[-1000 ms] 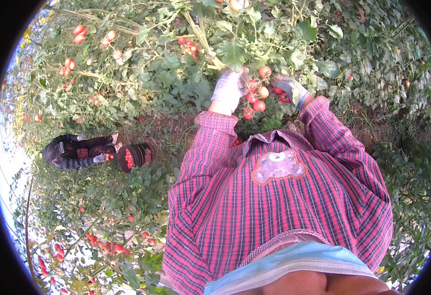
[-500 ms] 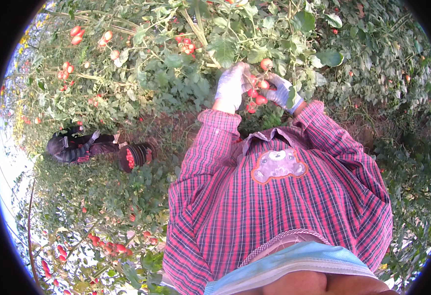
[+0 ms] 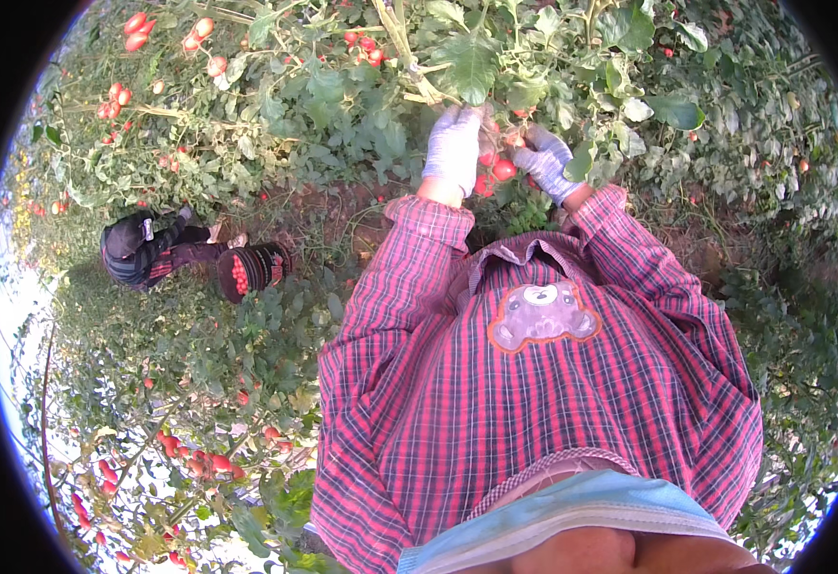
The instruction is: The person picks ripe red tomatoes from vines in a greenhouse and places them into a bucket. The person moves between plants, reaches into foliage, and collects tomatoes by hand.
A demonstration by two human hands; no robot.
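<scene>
Both my hands wear pale knitted gloves and meet at a bunch of small red tomatoes (image 3: 503,170) on the vine. My left hand (image 3: 454,151) is closed at the bunch's left side, its fingertips partly hidden by the fruit and stems. From the right, my right hand (image 3: 546,163) curls its fingers around a tomato in the upper part of the bunch, which they partly cover. Several tomatoes hang between the two hands. A broad green leaf (image 3: 472,69) hangs just above them, and a smaller leaf (image 3: 580,161) overlaps my right hand.
Thick tomato stems (image 3: 400,38) rise above my left hand. Another red cluster (image 3: 365,48) hangs to the upper left. On the left, a person in a dark cap (image 3: 130,239) bends by a dark striped bucket (image 3: 254,272) holding red tomatoes. Dense vines line both sides of the soil path (image 3: 328,215).
My right hand has shifted up and left, its fingers now closed in at the bunch. My left hand stays beside the fruit. The person at left has bent into a different posture.
</scene>
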